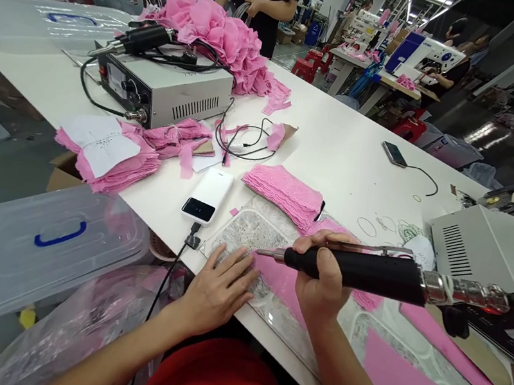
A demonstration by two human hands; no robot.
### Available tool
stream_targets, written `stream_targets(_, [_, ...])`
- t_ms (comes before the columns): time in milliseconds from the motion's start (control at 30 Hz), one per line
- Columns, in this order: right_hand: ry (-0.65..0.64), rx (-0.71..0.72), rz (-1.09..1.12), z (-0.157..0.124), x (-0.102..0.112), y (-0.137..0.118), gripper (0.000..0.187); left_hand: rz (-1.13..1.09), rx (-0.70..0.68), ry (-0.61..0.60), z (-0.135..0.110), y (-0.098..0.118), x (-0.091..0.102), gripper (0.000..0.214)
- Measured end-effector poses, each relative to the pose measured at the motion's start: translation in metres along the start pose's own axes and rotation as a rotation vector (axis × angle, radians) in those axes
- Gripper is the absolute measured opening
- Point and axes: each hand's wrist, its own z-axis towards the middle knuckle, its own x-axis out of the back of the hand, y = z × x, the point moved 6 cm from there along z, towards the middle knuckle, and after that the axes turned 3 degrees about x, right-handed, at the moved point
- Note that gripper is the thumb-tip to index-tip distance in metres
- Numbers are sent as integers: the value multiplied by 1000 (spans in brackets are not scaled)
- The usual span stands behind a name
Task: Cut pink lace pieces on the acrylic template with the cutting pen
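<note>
In my right hand [325, 281] is a black corded hand tool [361, 273] with a lever on top and a thin metal tip, resembling an ultrasonic welding gun. The fingers wrap round its front part. Its tip points left and reaches the edge of a pink fabric piece [279, 281], close to my left fingertips. My left hand [222, 288] lies flat, fingers spread, on the patterned clear mat [251, 230] at the fabric's left edge. Beyond both hands sits a pink fabric stack [284, 190]. My right hand and the tool partly hide the fabric.
A white power bank [209, 195] with a cable lies left. Behind are a control box [171, 88] bearing another black tool, and a pink fabric heap [214, 29]. A second box [482, 248] stands right. A phone [394, 154] lies farther back. A lidded bin [43, 250] is below left.
</note>
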Motion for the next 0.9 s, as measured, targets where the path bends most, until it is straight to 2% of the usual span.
stream_targets(167, [-21,13,28,-1,-2,4,14,-13,-2,-13,1,0,1,32])
stream_targets(433, [-18,13,33,-2,-3,6,15,-9,-12,36,1,1,2,30])
stream_targets(900, [-43,27,4,-1,-6,5,12,-23,-5,12,1,-2,0,31])
